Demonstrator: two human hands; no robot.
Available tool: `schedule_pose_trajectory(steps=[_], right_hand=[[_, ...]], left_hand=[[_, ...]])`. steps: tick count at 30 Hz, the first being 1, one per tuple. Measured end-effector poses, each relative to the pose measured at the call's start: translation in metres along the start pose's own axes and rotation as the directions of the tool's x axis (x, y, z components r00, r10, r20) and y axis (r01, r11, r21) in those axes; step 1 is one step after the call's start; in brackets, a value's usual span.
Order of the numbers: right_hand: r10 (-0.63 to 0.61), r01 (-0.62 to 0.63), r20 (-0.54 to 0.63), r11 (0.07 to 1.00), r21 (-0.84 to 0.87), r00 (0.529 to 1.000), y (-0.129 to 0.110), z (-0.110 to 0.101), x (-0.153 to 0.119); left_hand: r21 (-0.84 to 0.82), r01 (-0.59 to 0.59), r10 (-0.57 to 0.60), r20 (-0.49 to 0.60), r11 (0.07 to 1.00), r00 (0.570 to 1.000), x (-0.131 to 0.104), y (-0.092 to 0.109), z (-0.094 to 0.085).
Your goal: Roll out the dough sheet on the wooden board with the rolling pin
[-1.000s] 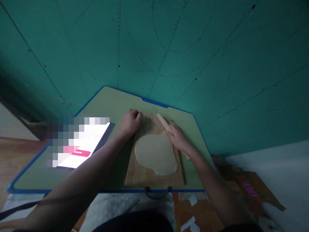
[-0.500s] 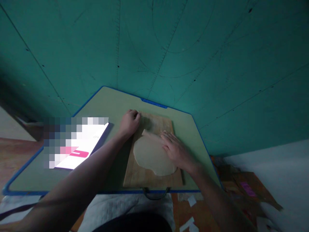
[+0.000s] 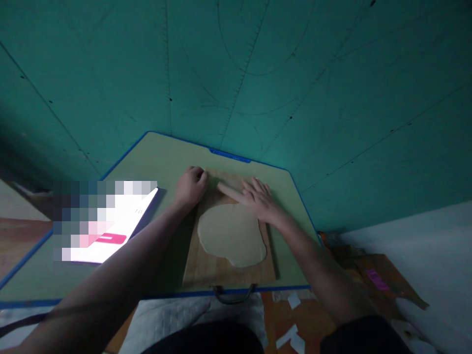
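Rolling pin (image 3: 231, 192) forward to dough's (image 3: 231, 233) edge, right fingers (image 3: 252, 193) wide atop, left fingers (image 3: 201, 180) curled at board's (image 3: 204, 274) edge

The person's left hand (image 3: 190, 188) has fingers (image 3: 199, 172) curled; right hand (image 3: 260, 200) lies palm down, fingers extended; both forearms (image 3: 121, 260) angle inward.

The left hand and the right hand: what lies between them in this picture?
In the head view, the exposed end of the rolling pin lies between the left hand and right hand; a strip of wooden board separates it from the left hand.
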State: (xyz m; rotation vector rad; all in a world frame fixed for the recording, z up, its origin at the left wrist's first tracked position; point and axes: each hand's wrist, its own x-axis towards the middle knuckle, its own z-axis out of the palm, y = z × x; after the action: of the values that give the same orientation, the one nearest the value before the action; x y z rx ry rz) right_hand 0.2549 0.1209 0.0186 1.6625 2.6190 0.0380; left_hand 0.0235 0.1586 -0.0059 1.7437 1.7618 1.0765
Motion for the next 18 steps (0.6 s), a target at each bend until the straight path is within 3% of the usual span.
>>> schedule_pose_trajectory(steps=[4, 11, 15, 18], right_hand=[[0.031, -0.027, -0.083, 0.998, 0.048, 0.996, -0.013, 0.004, -0.015], [0.063, -0.062, 0.029, 0.997, -0.036, 0.998, 0.018, -0.003, 0.021], [-0.016, 0.017, -0.022, 1.0, 0.024, 1.0, 0.005, 0.008, 0.011], [0.026, -0.023, -0.069, 0.999, 0.048, 0.997, 0.001, 0.01, 0.007]], left_hand=[[0.003, -0.002, 0.002, 0.003, 1.0, 1.0, 0.001, -0.002, 0.002], [-0.006, -0.017, 0.017, 0.007, 1.0, 1.0, 0.002, -0.001, -0.002], [-0.013, -0.018, 0.018, 0.009, 1.0, 1.0, 0.001, -0.002, 0.0], [-0.011, -0.012, 0.012, 0.011, 1.0, 1.0, 0.002, -0.003, 0.001]])
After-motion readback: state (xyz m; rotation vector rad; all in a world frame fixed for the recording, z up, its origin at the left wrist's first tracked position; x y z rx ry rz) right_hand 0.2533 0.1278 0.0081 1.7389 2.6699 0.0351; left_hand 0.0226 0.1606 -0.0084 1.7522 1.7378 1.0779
